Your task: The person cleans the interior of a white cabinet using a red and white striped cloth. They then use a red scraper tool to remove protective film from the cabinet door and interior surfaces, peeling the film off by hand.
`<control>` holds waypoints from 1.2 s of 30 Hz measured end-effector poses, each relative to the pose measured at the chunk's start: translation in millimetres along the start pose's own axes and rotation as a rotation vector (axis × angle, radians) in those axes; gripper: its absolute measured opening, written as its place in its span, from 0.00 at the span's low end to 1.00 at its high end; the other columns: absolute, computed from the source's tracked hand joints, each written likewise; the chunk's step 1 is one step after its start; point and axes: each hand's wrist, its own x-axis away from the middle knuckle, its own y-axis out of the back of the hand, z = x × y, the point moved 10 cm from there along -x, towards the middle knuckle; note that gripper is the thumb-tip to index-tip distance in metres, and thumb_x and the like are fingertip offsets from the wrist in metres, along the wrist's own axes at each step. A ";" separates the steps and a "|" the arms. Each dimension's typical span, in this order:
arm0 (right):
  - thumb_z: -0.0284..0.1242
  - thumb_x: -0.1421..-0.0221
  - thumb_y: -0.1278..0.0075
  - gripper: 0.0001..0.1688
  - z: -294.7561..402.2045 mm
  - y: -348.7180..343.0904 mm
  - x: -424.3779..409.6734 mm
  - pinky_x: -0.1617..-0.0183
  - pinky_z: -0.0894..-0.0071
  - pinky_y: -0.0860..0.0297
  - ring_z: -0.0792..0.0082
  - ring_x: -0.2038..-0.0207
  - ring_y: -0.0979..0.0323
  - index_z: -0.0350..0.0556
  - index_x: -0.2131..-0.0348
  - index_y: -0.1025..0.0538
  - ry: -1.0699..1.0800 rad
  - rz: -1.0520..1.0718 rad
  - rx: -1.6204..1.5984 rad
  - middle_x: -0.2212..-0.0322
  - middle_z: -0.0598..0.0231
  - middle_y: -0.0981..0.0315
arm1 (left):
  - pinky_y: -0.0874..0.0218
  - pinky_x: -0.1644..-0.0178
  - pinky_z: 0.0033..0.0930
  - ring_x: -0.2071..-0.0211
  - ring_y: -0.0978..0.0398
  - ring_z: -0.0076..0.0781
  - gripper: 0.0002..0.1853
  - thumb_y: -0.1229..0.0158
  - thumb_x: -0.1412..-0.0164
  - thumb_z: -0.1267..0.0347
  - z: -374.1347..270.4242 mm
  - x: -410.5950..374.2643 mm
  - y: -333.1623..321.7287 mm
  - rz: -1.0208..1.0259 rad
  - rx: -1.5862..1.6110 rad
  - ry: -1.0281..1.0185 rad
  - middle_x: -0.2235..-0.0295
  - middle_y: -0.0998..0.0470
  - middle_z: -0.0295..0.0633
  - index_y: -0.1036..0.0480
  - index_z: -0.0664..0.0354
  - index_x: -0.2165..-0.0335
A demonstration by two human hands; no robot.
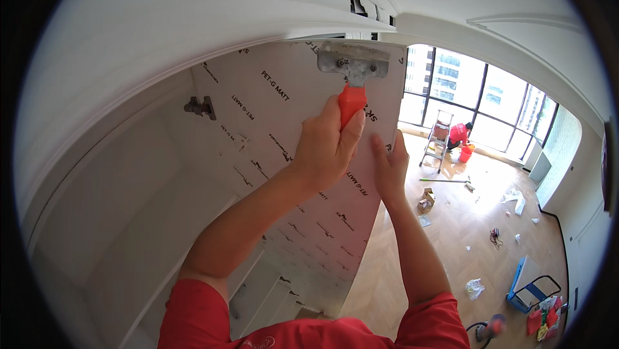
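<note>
My left hand (326, 148) is closed around the red handle of a wide-bladed scraper (355, 66). Its metal blade lies against or just before the upper part of a cabinet door (300, 175), near the top edge. Printed protective film covers the door face. Lower down, my right hand (390, 170) grips the door's free vertical edge, thumb on the face; its other fingers are partly hidden. The door stands swung out from a white cabinet (111, 199), and a dark metal hinge (199, 107) shows at its left side.
Far below, a wood floor (387, 262) holds a cardboard box (426, 201), plastic bags (474, 289), a blue folding cart (524, 283) and a power tool (491, 327). By the windows, a person in red (458, 132) crouches beside a stepladder (437, 141) and red bucket (465, 154).
</note>
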 end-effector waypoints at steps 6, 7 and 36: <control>0.30 0.40 0.53 0.14 -1.9 1.7 -1.4 0.63 0.75 0.33 0.76 0.67 0.30 0.40 0.58 0.31 -0.003 -0.014 0.039 0.69 0.61 0.26 | 0.41 0.82 0.30 0.88 0.31 0.29 0.14 0.55 0.34 0.63 -0.9 -13.2 -8.6 -0.050 -0.007 -0.086 0.88 0.32 0.38 0.37 0.66 0.68; 0.30 0.40 0.54 0.13 -1.5 1.7 -2.2 0.63 0.75 0.33 0.76 0.67 0.30 0.40 0.58 0.31 0.012 -0.014 0.045 0.70 0.61 0.26 | 0.41 0.82 0.31 0.87 0.30 0.29 0.14 0.54 0.35 0.63 -1.0 -14.0 -9.5 -0.046 -0.004 -0.091 0.88 0.32 0.38 0.37 0.66 0.68; 0.59 0.39 0.85 0.43 -34.7 -17.6 0.8 0.37 0.62 0.52 0.64 0.40 0.46 0.54 0.36 0.52 -0.453 0.566 -0.675 0.42 0.63 0.45 | 0.42 0.84 0.25 0.89 0.33 0.21 0.11 0.55 0.35 0.67 60.2 67.0 -54.0 0.138 0.052 0.150 0.87 0.32 0.35 0.38 0.66 0.63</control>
